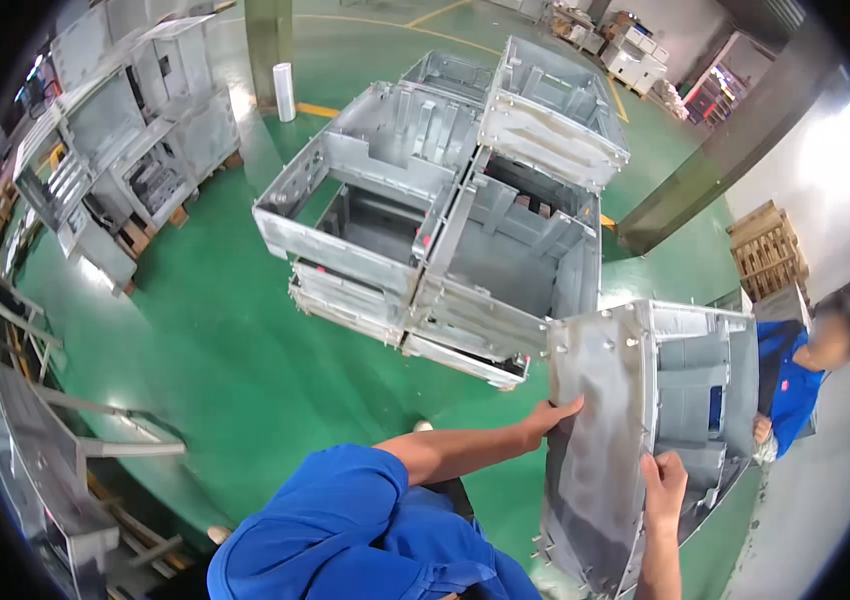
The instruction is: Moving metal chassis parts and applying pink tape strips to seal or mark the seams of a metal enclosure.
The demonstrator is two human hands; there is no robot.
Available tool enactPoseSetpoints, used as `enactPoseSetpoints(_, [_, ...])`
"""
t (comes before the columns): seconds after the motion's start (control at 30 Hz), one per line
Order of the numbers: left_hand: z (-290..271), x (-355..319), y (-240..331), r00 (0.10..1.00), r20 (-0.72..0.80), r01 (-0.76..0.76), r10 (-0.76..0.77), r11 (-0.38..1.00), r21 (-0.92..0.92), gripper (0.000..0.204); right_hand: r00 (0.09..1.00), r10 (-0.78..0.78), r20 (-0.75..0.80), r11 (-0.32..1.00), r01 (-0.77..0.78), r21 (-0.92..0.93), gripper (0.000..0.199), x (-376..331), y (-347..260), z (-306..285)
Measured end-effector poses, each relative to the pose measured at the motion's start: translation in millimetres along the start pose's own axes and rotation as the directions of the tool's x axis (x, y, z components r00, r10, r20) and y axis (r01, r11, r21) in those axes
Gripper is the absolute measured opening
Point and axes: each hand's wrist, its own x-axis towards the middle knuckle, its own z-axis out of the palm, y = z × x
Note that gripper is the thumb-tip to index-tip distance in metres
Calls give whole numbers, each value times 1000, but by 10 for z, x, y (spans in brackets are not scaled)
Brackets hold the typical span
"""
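A large grey sheet-metal frame [597,400], box-like with ribs and a cutout inside, stands tilted on its side in front of me at the right. My left hand [553,418] is closed round the left edge of its smooth outer wall, with the thumb side on the metal. Closer to me, my right hand [663,482] grips the rim between that wall and the open ribbed side, fingers curled over it. Opposite me, a co-worker in blue [790,385] has a hand [765,438] at the frame's far side.
Several similar metal frames [505,325] lie stacked ahead, close to the held one. More metal housings [110,120] stand at the far left, and steel parts [40,450] at the near left. A slanting pillar [715,150] and wooden pallets [767,248] are at the right.
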Motion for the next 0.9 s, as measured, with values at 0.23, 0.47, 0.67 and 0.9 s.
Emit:
enactPoseSetpoints(0.23, [-889,-348,1447,999,36,14,-16,999,41,83,993,-25,117,999,21,36,30,727,-1062,1041])
enactPoseSetpoints(0.47, [-1763,-526,2875,998,-62,-3,9,996,92,85,990,-31,140,991,12,131,26,1509,-2328,2111])
enactPoseSetpoints(0.67, [-2732,-288,3862,990,-132,64,-50,993,101,76,996,-24,82,993,14,121,26,2112,-3064,3200])
enactPoseSetpoints(0.9, [-3434,-292,5064,980,-128,164,-151,981,105,90,1000,-2,-4,997,2,72,24,2731,-3765,4205])
